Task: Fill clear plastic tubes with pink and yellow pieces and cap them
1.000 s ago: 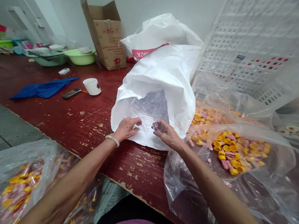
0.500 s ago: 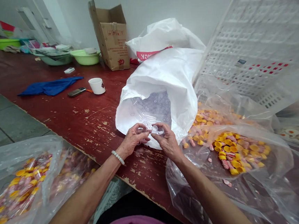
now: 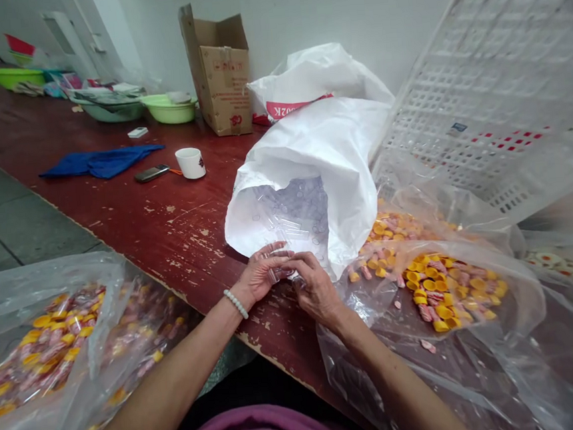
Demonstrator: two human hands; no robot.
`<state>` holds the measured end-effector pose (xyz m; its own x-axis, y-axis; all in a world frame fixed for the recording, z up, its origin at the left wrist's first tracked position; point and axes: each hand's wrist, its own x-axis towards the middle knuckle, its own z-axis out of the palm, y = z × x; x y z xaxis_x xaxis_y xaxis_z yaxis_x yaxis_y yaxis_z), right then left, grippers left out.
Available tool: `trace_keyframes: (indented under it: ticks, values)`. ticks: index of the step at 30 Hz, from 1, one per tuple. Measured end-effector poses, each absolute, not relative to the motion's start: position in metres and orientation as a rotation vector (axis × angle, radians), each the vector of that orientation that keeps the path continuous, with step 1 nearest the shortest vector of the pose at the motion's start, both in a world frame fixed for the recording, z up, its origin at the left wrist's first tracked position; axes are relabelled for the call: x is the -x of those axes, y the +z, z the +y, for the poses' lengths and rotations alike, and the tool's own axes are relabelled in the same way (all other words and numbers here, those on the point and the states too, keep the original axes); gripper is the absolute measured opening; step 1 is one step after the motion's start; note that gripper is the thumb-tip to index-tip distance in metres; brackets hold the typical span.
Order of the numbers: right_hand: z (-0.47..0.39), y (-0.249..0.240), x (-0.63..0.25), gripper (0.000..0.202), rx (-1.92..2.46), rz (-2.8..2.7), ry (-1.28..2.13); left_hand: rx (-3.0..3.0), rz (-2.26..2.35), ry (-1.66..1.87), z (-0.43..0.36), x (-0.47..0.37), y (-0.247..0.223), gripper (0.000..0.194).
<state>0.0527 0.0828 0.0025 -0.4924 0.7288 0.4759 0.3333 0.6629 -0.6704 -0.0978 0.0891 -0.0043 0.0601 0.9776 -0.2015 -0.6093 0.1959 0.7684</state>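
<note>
My left hand, with a beaded bracelet at its wrist, is curled around a clear plastic tube. My right hand meets it from the right, fingers bent and pressed together at the left fingertips. A small clear piece shows under the right fingers, but most of it is hidden. Both hands are at the mouth of a white woven sack lying on its side. Inside the sack lie many similar clear plastic tubes.
Clear bags of yellow caps with pink-striped pieces lie right and left. A white crate leans at the right. On the red table are a white cup, a phone, blue cloth and a cardboard box.
My right hand has moved down and turned inward, closing against my left fingers. The clear round pieces seen between its fingers are now mostly covered. The view has shifted slightly.
</note>
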Motion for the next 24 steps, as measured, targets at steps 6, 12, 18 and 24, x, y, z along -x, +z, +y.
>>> trace_keyframes:
  ticks: [6, 12, 18, 24]
  values:
    - [0.083, -0.001, -0.057, 0.057, 1.239, -1.588, 1.164, -1.546, 1.299, 1.308, 0.082, 0.093, -0.017, 0.045]
    - [0.081, -0.007, -0.065, 0.040, 1.199, -1.608, 1.262, -1.870, 1.442, 1.148, 0.080, 0.100, -0.025, 0.046]
    - [0.082, -0.017, -0.059, 0.037, 1.162, -1.432, 1.255, -1.646, 1.373, 1.232, 0.078, 0.107, -0.028, 0.028]
    - [0.082, -0.026, -0.047, 0.029, 1.159, -1.414, 1.163, -1.481, 1.138, 1.296, 0.068, 0.102, -0.018, 0.028]
